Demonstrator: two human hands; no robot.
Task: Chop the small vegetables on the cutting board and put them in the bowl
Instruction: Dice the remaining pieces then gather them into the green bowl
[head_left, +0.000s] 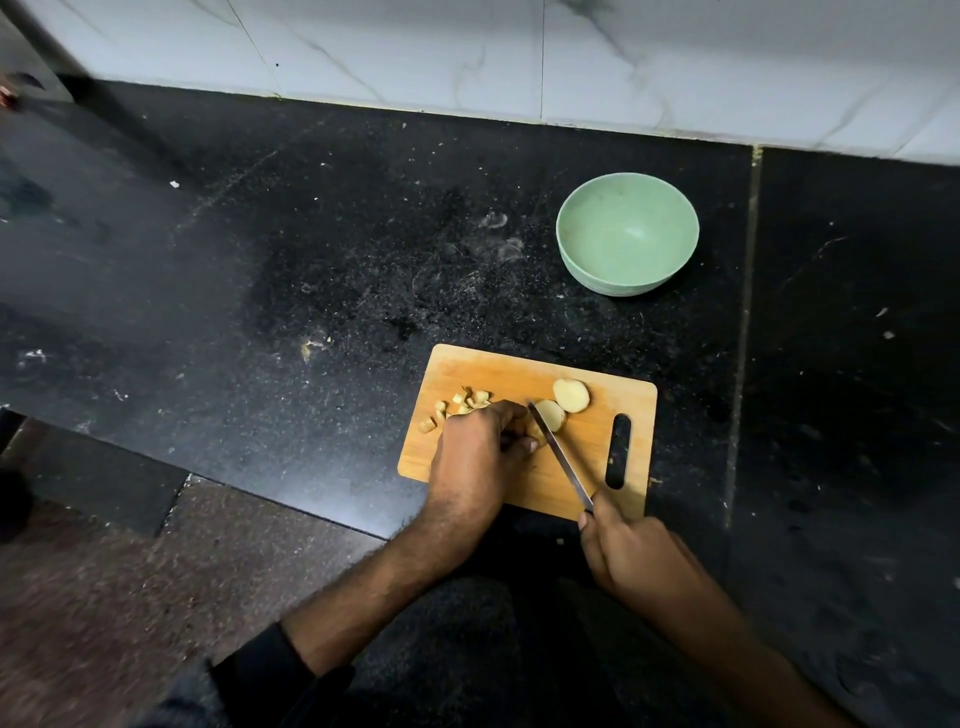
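Note:
A wooden cutting board (587, 467) with a slot handle lies on the black counter. My left hand (478, 457) presses down on a pale vegetable piece on the board. My right hand (623, 551) grips a knife (558, 452) whose blade rests against that piece beside my left fingers. Two pale round slices (570, 396) lie just beyond the blade. Several small chopped bits (457, 402) sit at the board's left end. A pale green bowl (627, 234) stands empty behind the board, to the right.
The black stone counter (311, 260) stretches left and back to a white marble wall (519, 52). Its front edge runs diagonally at lower left, with brownish floor (104, 597) below. A seam (743, 312) crosses the counter right of the bowl.

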